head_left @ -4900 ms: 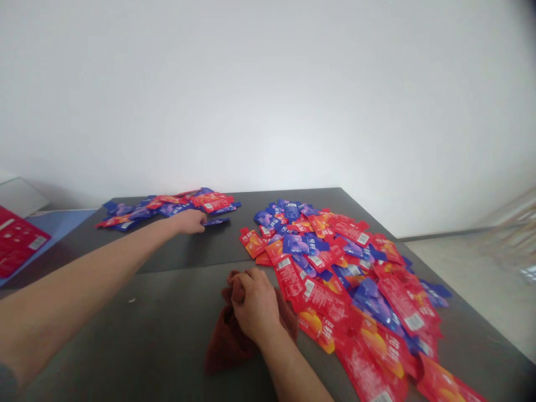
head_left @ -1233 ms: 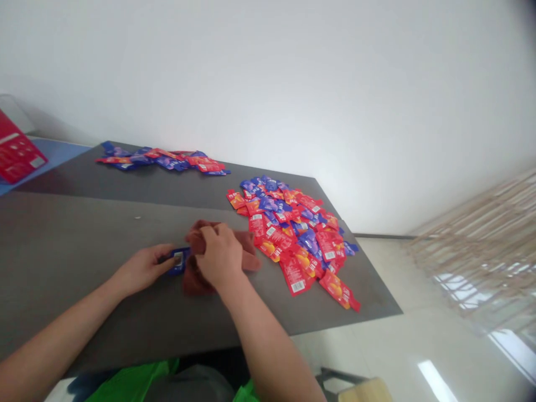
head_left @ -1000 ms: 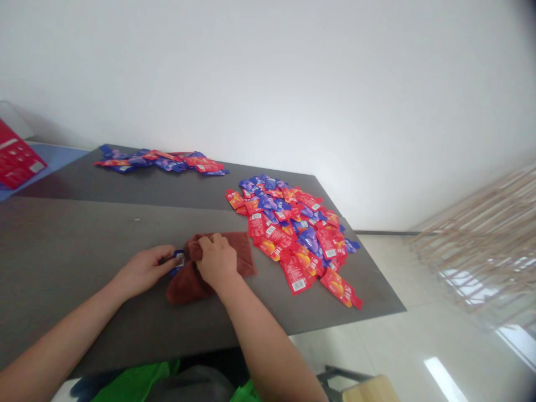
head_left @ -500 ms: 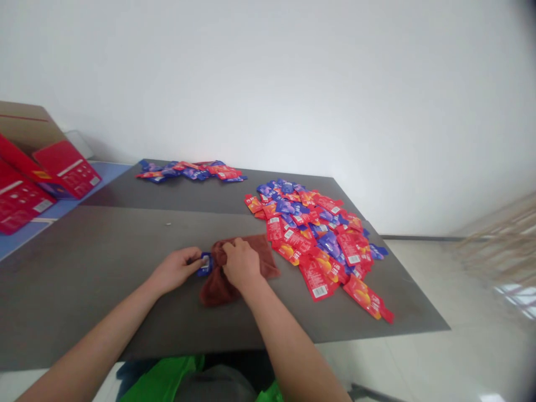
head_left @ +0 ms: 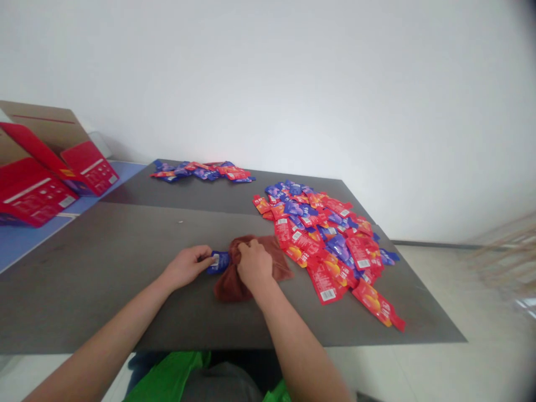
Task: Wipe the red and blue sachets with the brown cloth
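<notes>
My left hand (head_left: 191, 266) pinches the left end of a blue pouch (head_left: 218, 262), which lies flat just above the grey tabletop. The pouch's right end meets a crumpled brown cloth (head_left: 232, 285), and part of it may be covered there. On that cloth my right hand (head_left: 255, 261) is closed, with its fingers gathering the fabric. The cloth's flat corner spreads out to the right beneath the hand. Right of the cloth is a large heap of red and blue pouches (head_left: 330, 234), some with orange fruit pictures.
A smaller row of red and blue pouches (head_left: 205, 171) lies along the table's far side by the white wall (head_left: 268, 84). Open red cardboard boxes (head_left: 42, 195) stand on a blue surface (head_left: 17, 243) at the left. The grey table (head_left: 104, 268) ends close to my body.
More of the blue pouch shows between my left hand and the cloth. My right hand keeps its grip on the cloth. The whole view has shifted slightly, with everything appearing further right.
</notes>
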`<state>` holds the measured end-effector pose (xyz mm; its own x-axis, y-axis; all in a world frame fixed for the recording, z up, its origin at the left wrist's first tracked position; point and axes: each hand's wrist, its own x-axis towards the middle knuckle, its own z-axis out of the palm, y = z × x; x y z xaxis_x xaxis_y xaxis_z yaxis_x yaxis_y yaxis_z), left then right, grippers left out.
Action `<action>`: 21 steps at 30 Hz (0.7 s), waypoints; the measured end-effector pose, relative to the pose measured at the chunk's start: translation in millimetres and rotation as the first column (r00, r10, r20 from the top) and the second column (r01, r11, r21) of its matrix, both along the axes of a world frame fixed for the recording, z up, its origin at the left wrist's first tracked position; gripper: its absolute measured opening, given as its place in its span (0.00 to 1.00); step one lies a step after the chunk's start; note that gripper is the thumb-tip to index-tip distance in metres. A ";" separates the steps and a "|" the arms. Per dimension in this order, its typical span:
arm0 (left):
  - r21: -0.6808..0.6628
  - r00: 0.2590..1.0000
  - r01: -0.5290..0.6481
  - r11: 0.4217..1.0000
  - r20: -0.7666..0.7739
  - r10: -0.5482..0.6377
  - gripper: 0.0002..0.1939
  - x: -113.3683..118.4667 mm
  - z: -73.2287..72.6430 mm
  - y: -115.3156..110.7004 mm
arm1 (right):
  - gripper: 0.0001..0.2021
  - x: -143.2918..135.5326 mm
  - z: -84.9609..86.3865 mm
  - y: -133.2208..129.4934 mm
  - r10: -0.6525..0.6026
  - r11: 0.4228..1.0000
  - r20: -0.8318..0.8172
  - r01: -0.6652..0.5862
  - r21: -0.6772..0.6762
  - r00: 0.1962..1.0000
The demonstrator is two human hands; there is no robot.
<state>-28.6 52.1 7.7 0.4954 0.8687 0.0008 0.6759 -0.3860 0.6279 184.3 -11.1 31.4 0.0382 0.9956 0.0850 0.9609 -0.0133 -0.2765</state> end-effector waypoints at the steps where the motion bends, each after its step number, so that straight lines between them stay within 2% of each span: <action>1: 0.005 1.000 -0.010 1.000 -0.009 0.010 0.19 0.3 0.4 -0.5 | 0.11 8.5 2.0 2.1 -0.055 0.998 0.025 0.055 -0.013 0.998; 3: -0.004 1.000 -0.016 1.000 -0.006 0.016 0.19 0.2 0.2 -0.5 | 0.10 17.0 9.1 2.9 -0.102 0.995 0.034 0.102 -0.001 0.994; 4: -0.011 1.000 -0.017 1.000 0.005 0.017 0.19 -0.3 -0.5 0.0 | 0.10 15.5 12.9 1.4 -0.082 0.996 0.014 0.082 0.025 0.997; 7: -0.034 0.998 0.022 0.999 0.065 -0.020 0.16 -2.1 -3.4 2.0 | 0.10 -5.9 17.5 -6.6 0.102 0.988 -0.076 -0.092 0.124 0.992; 9: -0.037 0.995 0.047 0.998 0.085 -0.044 0.13 -2.4 -4.3 2.5 | 0.11 -19.3 12.7 -9.3 0.185 0.979 -0.103 -0.174 0.110 0.977; 11: -0.024 0.998 0.036 0.999 0.061 -0.034 0.13 -1.6 -3.9 1.8 | 0.11 -19.7 4.8 -7.7 0.152 0.988 -0.096 -0.149 0.036 0.984; 13: -0.001 1.000 0.007 1.000 0.026 -0.007 0.16 -0.3 -2.7 0.6 | 0.10 -6.8 -0.4 -2.6 0.037 0.999 -0.060 -0.039 -0.032 0.997; 16: 0.006 1.000 -0.002 1.000 0.010 0.002 0.19 0.2 -1.7 -0.3 | 0.11 15.9 4.7 4.0 -0.111 0.992 -0.004 0.110 -0.057 0.994; 18: -0.007 1.000 -0.003 1.000 0.015 0.003 0.19 -1.0 -2.4 0.4 | 0.10 17.2 14.0 2.8 -0.091 0.996 -0.031 0.091 -0.013 0.995; 21: -0.035 0.997 0.036 0.999 0.065 -0.033 0.16 -3.4 -4.6 2.7 | 0.11 -4.0 21.5 -5.0 0.091 0.990 -0.109 -0.079 0.117 0.990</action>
<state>-32.0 54.8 3.0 0.5250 0.8511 0.0032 0.6200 -0.3850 0.6837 180.3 -16.2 52.9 -0.0305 0.9801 0.1960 0.9196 0.1043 -0.3789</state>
